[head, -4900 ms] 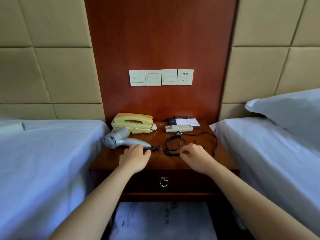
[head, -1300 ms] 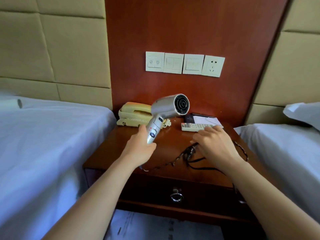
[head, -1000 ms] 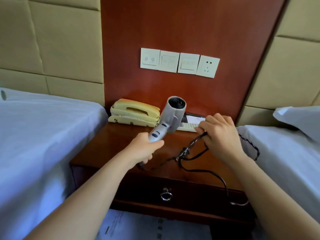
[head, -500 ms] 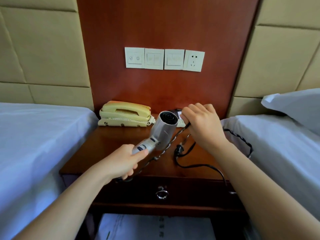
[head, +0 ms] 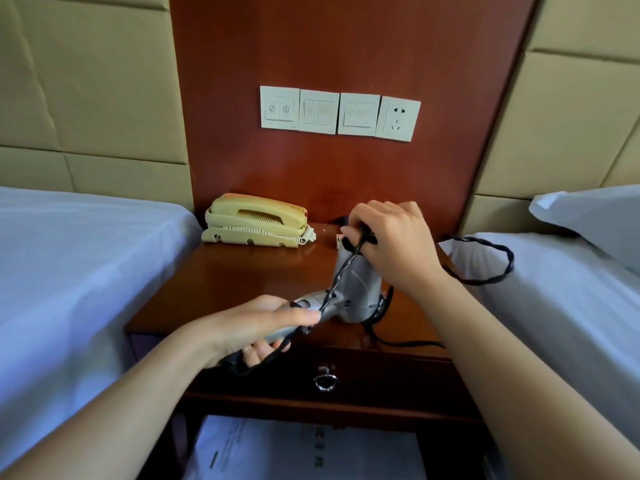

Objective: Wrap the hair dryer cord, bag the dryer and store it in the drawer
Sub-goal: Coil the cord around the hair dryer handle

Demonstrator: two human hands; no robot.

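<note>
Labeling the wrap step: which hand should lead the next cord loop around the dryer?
Right. The right hand pinches the cord above the dryer; the left hand is occupied holding the dryer.

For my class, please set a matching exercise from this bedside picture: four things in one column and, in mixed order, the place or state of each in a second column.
Column A
1. telephone
2. hair dryer
3. cord
4. drawer

Column B
a. shut, with a ring pull on its front
b. pinched in the right hand
c. at the back left of the nightstand
d. gripped by its handle in the left hand

Pairs: 1-c, 2-d, 3-b, 4-a
</note>
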